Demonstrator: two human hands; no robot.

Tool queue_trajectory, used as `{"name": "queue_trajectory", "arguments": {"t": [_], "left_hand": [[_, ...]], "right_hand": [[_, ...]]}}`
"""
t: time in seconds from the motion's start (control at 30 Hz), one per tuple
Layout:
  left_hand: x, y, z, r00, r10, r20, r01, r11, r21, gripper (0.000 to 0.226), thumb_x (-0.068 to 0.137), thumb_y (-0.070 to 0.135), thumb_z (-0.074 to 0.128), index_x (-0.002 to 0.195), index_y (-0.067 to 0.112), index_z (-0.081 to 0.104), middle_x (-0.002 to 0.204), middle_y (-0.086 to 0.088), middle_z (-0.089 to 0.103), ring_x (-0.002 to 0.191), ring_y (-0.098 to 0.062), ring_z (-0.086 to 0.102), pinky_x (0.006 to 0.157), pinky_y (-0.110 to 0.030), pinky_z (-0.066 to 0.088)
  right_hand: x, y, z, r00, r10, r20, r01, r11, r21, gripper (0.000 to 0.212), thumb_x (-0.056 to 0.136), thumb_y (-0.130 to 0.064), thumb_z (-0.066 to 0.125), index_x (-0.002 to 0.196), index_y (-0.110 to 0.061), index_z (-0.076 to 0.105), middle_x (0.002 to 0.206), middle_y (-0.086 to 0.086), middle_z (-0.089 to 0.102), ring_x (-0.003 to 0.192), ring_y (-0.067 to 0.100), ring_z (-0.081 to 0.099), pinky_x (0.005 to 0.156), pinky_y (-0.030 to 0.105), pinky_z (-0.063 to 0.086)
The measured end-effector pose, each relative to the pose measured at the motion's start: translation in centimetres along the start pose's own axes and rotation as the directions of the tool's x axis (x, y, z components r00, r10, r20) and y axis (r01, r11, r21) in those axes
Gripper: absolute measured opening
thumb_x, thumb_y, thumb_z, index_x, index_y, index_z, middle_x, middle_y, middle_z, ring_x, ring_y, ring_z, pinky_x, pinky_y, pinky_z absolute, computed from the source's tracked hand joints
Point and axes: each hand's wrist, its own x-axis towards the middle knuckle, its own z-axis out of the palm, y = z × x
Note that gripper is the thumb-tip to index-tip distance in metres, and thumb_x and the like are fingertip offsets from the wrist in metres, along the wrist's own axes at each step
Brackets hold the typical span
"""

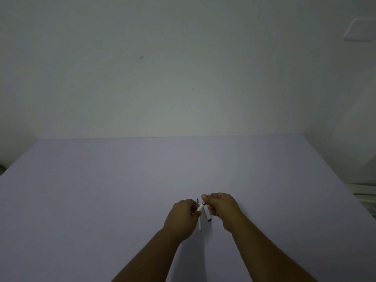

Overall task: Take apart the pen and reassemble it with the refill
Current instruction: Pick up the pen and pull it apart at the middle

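Note:
My left hand (pixel 181 216) and my right hand (pixel 222 208) meet above the lilac table (pixel 101 200), near its front middle. Between them is a white pen barrel (pixel 200 207) with a silver collar at its right end; my left fingers grip its left part and my right fingertips pinch the collar end. A thin dark refill tip (pixel 197 200) pokes up just above my left fingers. Two more white pen pieces are nearby: a short one with a dark end (pixel 209 217) under my right hand, and a slim one (pixel 200 225) by my left hand. Whether these rest on the table or are held is unclear.
A plain pale wall (pixel 183 68) rises behind the table's far edge. A white ribbed object (pixel 366 192) sits off the table's right side. The lighting is dim.

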Motion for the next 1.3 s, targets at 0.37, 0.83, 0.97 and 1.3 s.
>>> {"name": "queue_trajectory", "arguments": {"t": [0.37, 0.83, 0.97, 1.3], "left_hand": [[-0.6, 0.1, -0.2, 1.0, 0.009, -0.013, -0.009, 1.0, -0.001, 0.018, 0.091, 0.022, 0.056, 0.102, 0.01, 0.065, 0.104, -0.007, 0.068, 0.078, -0.011, 0.052, 0.069, -0.022, 0.039], [-0.8, 0.0, -0.3, 1.0, 0.009, -0.02, -0.009, 1.0, 0.003, 0.017, 0.091, 0.022, 0.057, 0.101, 0.01, 0.064, 0.104, -0.007, 0.067, 0.077, -0.011, 0.051, 0.069, -0.022, 0.038], [-0.8, 0.0, -0.3, 1.0, 0.01, -0.02, -0.01, 1.0, -0.001, 0.017, 0.09, 0.022, 0.057, 0.1, 0.01, 0.065, 0.103, -0.007, 0.068, 0.077, -0.012, 0.052, 0.067, -0.021, 0.038], [-0.6, -0.2, -0.3, 1.0, 0.019, -0.02, -0.019, 1.0, -0.012, 0.017, 0.09, 0.023, 0.057, 0.099, 0.011, 0.065, 0.101, -0.006, 0.068, 0.076, -0.011, 0.053, 0.068, -0.022, 0.039]], "right_hand": [[-0.3, -0.1, 0.3, 1.0, -0.021, -0.001, 0.021, 0.999, 0.049, 0.01, 0.084, -0.001, 0.063, 0.08, -0.008, 0.068, 0.069, 0.006, 0.06, 0.066, 0.017, 0.054, 0.068, 0.025, 0.047], [-0.6, 0.1, 0.6, 1.0, 0.002, -0.02, -0.001, 0.998, 0.059, 0.018, 0.083, -0.011, 0.067, 0.099, -0.002, 0.067, 0.069, 0.002, 0.059, 0.066, 0.014, 0.052, 0.068, 0.025, 0.046], [-0.6, 0.2, 0.5, 0.999, -0.03, -0.031, 0.031, 0.999, 0.013, 0.015, 0.085, -0.007, 0.064, 0.098, -0.002, 0.068, 0.073, 0.003, 0.061, 0.069, 0.015, 0.054, 0.068, 0.024, 0.047], [-0.7, 0.1, 0.6, 0.998, -0.05, -0.048, 0.053, 0.996, 0.075, 0.019, 0.086, -0.002, 0.06, 0.105, -0.003, 0.065, 0.078, 0.004, 0.062, 0.072, 0.015, 0.056, 0.07, 0.026, 0.047]]}}
